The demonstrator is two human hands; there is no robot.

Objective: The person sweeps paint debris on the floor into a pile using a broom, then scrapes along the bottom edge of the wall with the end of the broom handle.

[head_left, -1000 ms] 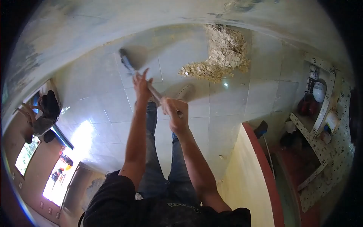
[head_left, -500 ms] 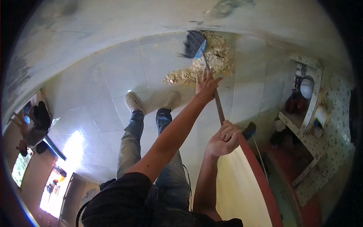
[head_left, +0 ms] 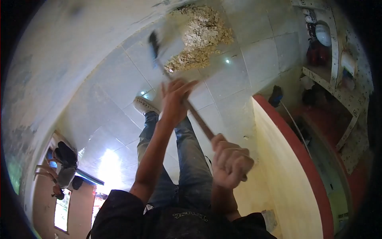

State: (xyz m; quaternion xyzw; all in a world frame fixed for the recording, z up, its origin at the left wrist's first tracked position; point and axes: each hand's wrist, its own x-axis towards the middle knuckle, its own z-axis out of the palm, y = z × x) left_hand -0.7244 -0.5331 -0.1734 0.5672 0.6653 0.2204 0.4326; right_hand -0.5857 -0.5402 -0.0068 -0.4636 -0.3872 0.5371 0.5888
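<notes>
A broom with dark bristles and a blue head (head_left: 154, 49) is held slanting across the middle of the view. Its brown handle (head_left: 200, 124) runs down to the right. My right hand (head_left: 232, 161) is wrapped in a fist around the upper end of the handle. Farther down, my left hand (head_left: 175, 97) grips the handle with some fingers stretched out along it. The broom head is blurred by motion, to the left of a heap of pale flaky debris (head_left: 203, 34) on the tiled floor (head_left: 223, 89) by the wall. Whether the bristles touch the floor I cannot tell.
A low yellow partition with a red top edge (head_left: 292, 149) stands to the right. Behind it are another brush (head_left: 275, 95) and patterned shelves (head_left: 336, 89) with a white helmet (head_left: 323, 35). Another person (head_left: 63, 171) is at the far left, near a window.
The broom head has swung left off the debris heap, and both hands have moved with the handle. My view has turned and shifted; one foot is now mostly hidden.
</notes>
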